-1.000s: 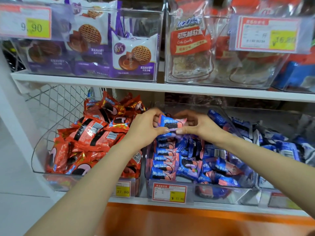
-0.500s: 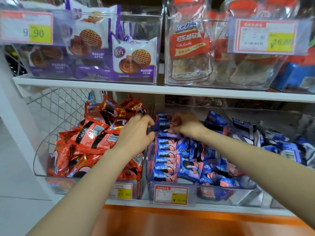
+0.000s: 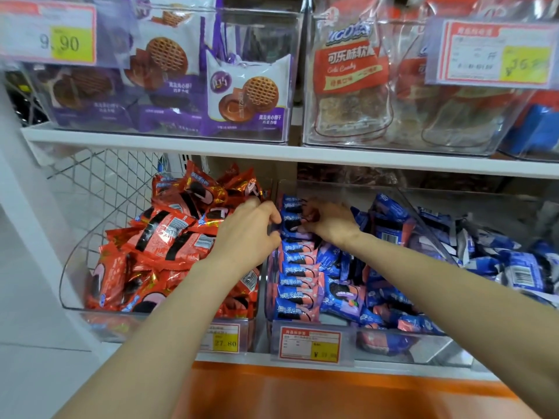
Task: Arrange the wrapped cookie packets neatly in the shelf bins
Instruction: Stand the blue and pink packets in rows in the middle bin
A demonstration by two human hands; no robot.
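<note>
Left hand (image 3: 246,234) and right hand (image 3: 331,222) pinch blue packet (image 3: 292,222) beside bin wall (image 3: 268,279).

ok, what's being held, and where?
A blue cookie packet, pinched at its two ends: left hand on the left end, right hand on the right.

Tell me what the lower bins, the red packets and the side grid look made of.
Lower bins: clear glossy plastic, probably acrylic; contents show through.
Red packets: shiny foil-like film; crinkles and glints.
Side grid: likely white-coated metal wire; thin crossed rods.
</note>
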